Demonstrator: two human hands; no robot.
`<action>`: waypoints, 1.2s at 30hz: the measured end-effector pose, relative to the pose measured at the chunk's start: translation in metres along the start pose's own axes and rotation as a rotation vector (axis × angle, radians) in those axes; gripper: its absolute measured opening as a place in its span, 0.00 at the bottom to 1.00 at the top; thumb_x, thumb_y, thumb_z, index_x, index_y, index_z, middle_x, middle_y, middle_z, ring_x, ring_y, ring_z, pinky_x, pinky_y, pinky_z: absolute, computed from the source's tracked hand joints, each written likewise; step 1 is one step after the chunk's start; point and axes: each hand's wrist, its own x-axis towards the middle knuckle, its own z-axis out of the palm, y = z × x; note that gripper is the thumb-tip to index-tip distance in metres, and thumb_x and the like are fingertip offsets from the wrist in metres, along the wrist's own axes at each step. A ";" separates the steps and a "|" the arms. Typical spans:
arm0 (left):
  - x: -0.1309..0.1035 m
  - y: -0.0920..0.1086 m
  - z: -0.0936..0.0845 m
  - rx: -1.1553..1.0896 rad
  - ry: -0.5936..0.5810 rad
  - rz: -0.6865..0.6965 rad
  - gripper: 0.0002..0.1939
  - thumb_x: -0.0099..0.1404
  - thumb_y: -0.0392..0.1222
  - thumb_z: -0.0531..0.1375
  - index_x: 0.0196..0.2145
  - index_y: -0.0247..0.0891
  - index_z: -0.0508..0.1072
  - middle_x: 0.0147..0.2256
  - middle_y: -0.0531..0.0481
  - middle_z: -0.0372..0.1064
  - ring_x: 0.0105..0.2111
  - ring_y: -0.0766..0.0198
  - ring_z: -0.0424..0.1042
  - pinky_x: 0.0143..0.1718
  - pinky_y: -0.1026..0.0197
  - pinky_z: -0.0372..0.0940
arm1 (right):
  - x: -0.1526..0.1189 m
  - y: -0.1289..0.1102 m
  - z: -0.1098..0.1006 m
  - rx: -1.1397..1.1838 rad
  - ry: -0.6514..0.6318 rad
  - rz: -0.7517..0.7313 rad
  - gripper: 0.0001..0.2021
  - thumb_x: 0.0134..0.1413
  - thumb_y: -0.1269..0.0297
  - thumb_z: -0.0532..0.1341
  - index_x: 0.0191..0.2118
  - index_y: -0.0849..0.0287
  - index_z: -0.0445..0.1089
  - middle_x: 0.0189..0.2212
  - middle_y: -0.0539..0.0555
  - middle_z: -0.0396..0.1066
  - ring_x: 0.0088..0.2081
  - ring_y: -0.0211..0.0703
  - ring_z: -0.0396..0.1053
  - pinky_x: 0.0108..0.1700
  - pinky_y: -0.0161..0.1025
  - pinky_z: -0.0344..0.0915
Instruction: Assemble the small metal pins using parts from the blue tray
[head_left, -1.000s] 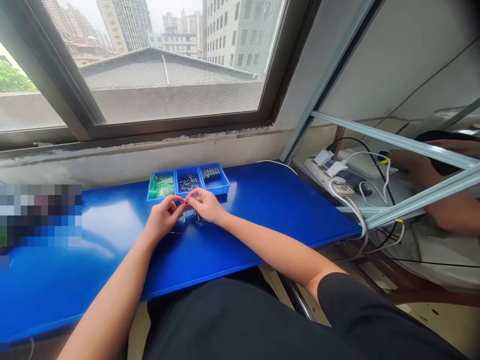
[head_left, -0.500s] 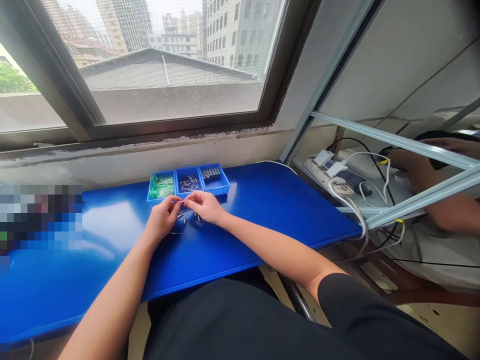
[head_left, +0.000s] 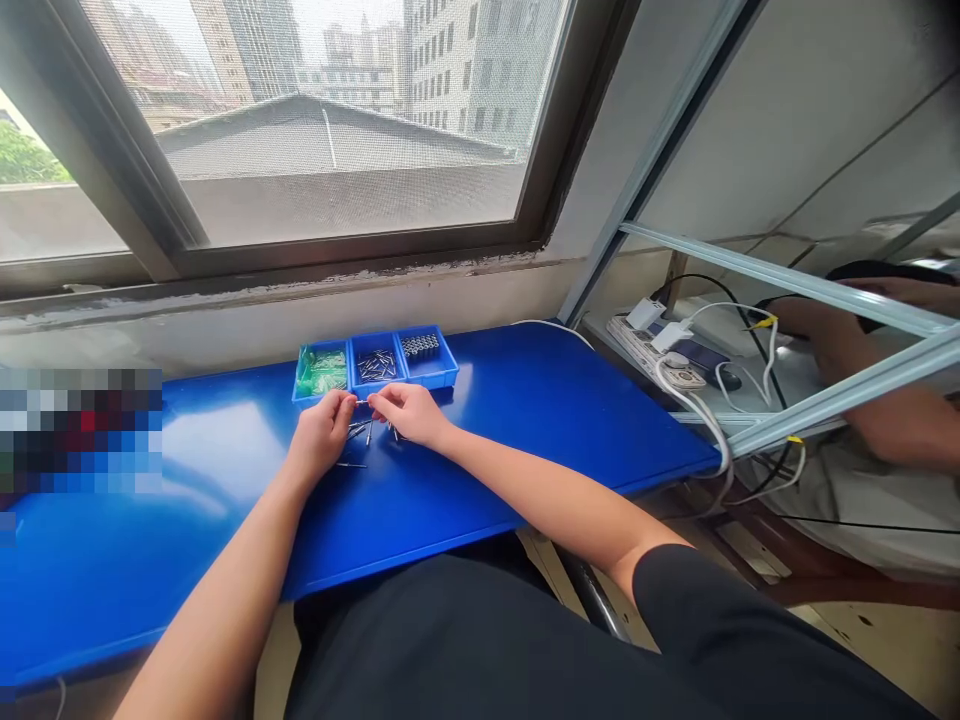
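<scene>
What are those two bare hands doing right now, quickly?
Left hand: closed, pinching one end of a small, slim, silvery metallic-looking piece.
Right hand: closed, pinching the piece's other end.

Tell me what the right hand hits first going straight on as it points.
Beyond the small slim piece at its fingertips, the right hand would likely meet the left hand first, at the fingertips; exact depth is hard to judge from one view.

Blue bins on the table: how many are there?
3 in a row: left bin with green plastic, middle bin with metal pieces, right bin with small cylinders. The pixelated patch at left could hide more.
</scene>
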 end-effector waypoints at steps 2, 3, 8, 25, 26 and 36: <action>0.000 0.000 0.000 -0.013 -0.005 0.000 0.16 0.71 0.51 0.51 0.35 0.38 0.71 0.21 0.54 0.65 0.22 0.66 0.64 0.25 0.65 0.58 | 0.000 0.000 0.000 0.030 0.001 0.009 0.15 0.58 0.53 0.63 0.28 0.60 0.72 0.26 0.53 0.76 0.29 0.40 0.74 0.37 0.37 0.69; 0.000 0.000 0.000 -0.023 -0.008 0.002 0.15 0.70 0.51 0.52 0.36 0.38 0.71 0.21 0.54 0.65 0.21 0.66 0.63 0.25 0.65 0.57 | 0.001 0.001 0.000 0.043 0.000 0.014 0.16 0.58 0.52 0.63 0.28 0.61 0.72 0.25 0.53 0.76 0.29 0.40 0.74 0.36 0.37 0.69; -0.001 0.001 0.001 -0.066 -0.042 0.001 0.15 0.69 0.53 0.54 0.38 0.38 0.71 0.20 0.57 0.61 0.18 0.68 0.57 0.23 0.65 0.54 | 0.003 0.002 -0.001 0.096 -0.015 0.048 0.19 0.58 0.48 0.62 0.28 0.61 0.73 0.24 0.53 0.75 0.27 0.39 0.73 0.33 0.36 0.68; 0.001 -0.002 0.001 -0.027 0.000 0.022 0.16 0.70 0.50 0.53 0.32 0.37 0.71 0.20 0.56 0.62 0.20 0.69 0.59 0.24 0.65 0.55 | 0.000 -0.001 0.001 0.110 -0.034 0.010 0.13 0.56 0.54 0.63 0.30 0.60 0.69 0.25 0.50 0.73 0.28 0.37 0.71 0.33 0.35 0.68; 0.001 -0.002 0.002 -0.039 0.005 0.021 0.15 0.70 0.50 0.53 0.33 0.37 0.71 0.20 0.57 0.61 0.20 0.69 0.57 0.24 0.65 0.54 | 0.000 -0.001 0.000 0.117 -0.036 0.012 0.13 0.57 0.54 0.63 0.31 0.60 0.69 0.25 0.50 0.73 0.27 0.37 0.71 0.33 0.35 0.68; -0.002 0.000 0.003 -0.111 0.015 0.056 0.09 0.68 0.48 0.58 0.39 0.40 0.70 0.18 0.61 0.53 0.18 0.71 0.52 0.22 0.67 0.52 | 0.003 0.005 0.000 0.167 -0.022 0.044 0.12 0.58 0.55 0.61 0.32 0.60 0.69 0.25 0.50 0.73 0.27 0.36 0.70 0.31 0.33 0.66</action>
